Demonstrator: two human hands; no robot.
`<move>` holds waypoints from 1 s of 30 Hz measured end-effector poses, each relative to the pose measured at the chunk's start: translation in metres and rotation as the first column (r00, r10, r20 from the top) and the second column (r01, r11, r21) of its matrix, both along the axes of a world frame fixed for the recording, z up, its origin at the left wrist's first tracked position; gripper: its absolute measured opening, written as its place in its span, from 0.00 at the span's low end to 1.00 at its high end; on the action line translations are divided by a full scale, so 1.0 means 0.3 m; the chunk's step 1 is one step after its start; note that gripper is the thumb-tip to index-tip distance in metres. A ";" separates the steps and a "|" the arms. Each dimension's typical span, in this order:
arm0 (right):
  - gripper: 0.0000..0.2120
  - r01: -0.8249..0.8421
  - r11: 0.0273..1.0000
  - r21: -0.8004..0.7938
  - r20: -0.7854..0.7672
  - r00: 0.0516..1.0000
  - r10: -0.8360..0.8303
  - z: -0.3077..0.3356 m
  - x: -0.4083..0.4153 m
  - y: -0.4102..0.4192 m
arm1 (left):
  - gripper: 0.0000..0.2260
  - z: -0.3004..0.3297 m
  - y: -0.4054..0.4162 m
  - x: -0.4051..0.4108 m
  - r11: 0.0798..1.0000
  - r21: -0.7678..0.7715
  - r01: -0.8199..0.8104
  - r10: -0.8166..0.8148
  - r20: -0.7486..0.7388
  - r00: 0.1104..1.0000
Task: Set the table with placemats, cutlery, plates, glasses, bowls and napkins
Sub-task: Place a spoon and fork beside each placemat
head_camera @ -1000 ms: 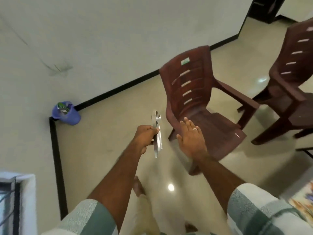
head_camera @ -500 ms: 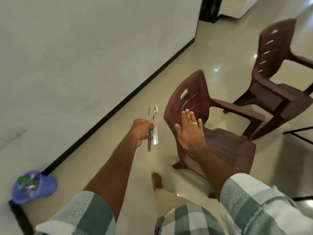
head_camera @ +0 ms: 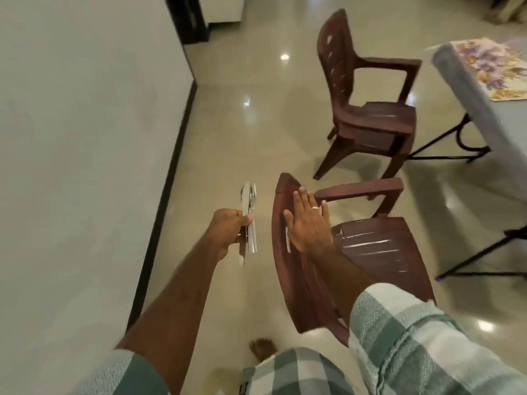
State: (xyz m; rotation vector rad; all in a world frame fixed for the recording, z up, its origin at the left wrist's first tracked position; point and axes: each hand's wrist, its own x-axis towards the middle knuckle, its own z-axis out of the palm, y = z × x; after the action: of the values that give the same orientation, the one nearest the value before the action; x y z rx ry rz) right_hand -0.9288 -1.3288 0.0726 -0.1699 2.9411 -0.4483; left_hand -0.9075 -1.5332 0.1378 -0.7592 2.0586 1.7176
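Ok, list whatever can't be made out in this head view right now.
- Cutlery: the pieces overlap and the left hand covers their middle, so the count is unclear.
- Table: cut off by the right edge, so most of its top is unseen.
- Floral placemat: cut off by the right edge.
- Near chair: its back is partly covered by the right hand and forearm.
- Bare foot: partly hidden by the checked cloth.

Cutlery bundle [head_camera: 249, 220]: handles are sitting inside the left hand [head_camera: 229, 228], piece count unclear. Near chair [head_camera: 379, 252]: the right hand [head_camera: 309, 223] and checked sleeve [head_camera: 413, 337] are covering part of its backrest and seat. Beyond that chair, the table [head_camera: 467, 89] and floral placemat [head_camera: 496, 67] are running off the frame's right edge.
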 end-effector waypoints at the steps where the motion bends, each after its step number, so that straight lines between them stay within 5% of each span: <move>1: 0.31 0.038 0.999 0.006 0.001 0.999 -0.038 0.001 -0.035 -0.013 | 0.07 -0.005 -0.007 -0.062 0.998 0.033 0.046 -0.046 0.003 0.999; 8: 0.29 0.269 0.963 0.027 -0.007 0.963 -0.269 0.018 -0.339 -0.143 | 0.04 -0.080 -0.111 -0.517 0.926 0.230 0.299 -0.319 0.055 0.946; 18: 0.30 0.533 0.841 0.090 0.013 0.844 -0.536 0.060 -0.698 -0.382 | 0.07 -0.031 -0.281 -1.170 0.801 0.168 0.575 -0.586 0.020 0.810; 30: 0.32 0.715 0.698 0.036 -0.039 0.699 -0.714 0.020 -1.547 -0.237 | 0.06 0.038 -0.016 -2.149 0.618 0.074 0.783 -0.774 -0.116 0.622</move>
State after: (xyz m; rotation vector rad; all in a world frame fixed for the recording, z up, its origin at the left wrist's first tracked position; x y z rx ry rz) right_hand -1.3927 -1.3999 0.0787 1.0306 2.9177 -0.4535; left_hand -1.5524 -1.5380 0.1492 0.2675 1.8632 1.3115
